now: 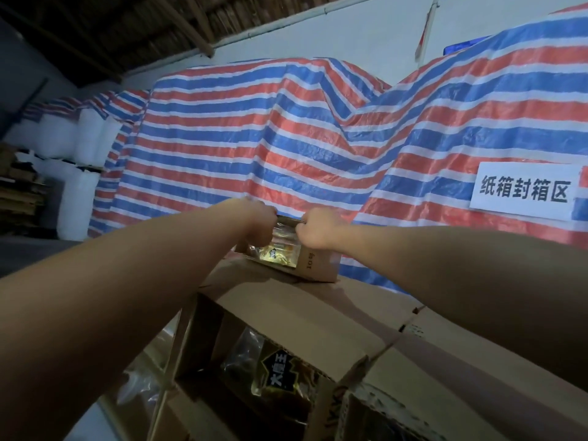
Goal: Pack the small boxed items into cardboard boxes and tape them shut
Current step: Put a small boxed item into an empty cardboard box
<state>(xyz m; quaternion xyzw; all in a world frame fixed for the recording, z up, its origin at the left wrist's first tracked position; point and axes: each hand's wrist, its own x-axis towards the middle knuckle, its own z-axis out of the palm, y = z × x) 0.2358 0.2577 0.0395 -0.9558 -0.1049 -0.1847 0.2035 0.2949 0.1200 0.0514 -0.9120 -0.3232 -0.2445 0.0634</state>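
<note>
A red, white and blue striped tarpaulin (254,135) bearing a white paper sign (525,190) reading 纸箱封箱区 backs stacked brown cardboard cartons (318,316), atop which sits a small brown windowed box (305,259) of wrapped snacks, marked "10g", gripped at its top edge by the left hand (259,222) and right hand (318,229).

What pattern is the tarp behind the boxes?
Red, blue and white stripes on the tarp, head view.

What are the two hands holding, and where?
Both the left hand and right hand grip the small cardboard box at its open top edge.
</note>
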